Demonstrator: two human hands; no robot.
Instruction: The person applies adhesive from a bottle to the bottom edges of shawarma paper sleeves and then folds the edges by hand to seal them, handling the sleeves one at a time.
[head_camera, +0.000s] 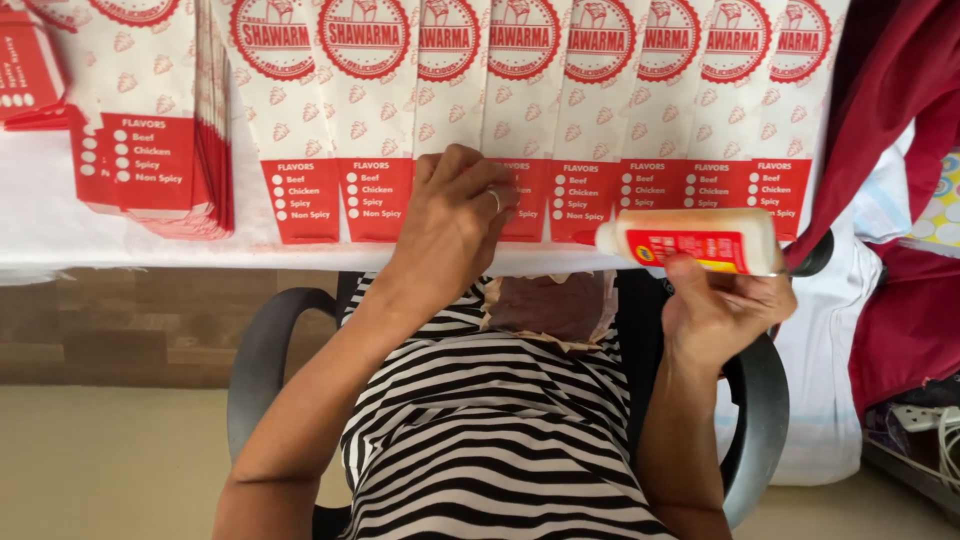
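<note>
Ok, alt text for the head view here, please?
A seated person's left hand presses on a row of overlapping red-and-white paper sleeves on a white table, while the right hand holds a white glue bottle sideways. A stack of sleeves lies at left.

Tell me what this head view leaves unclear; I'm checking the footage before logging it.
- Paper bags: tops cut off by the upper edge.
- Bag under the left hand: lower part covered by the hand.
- Glue bottle in the right hand: base hidden by fingers.
- Stack of bags: count too fine.
</note>
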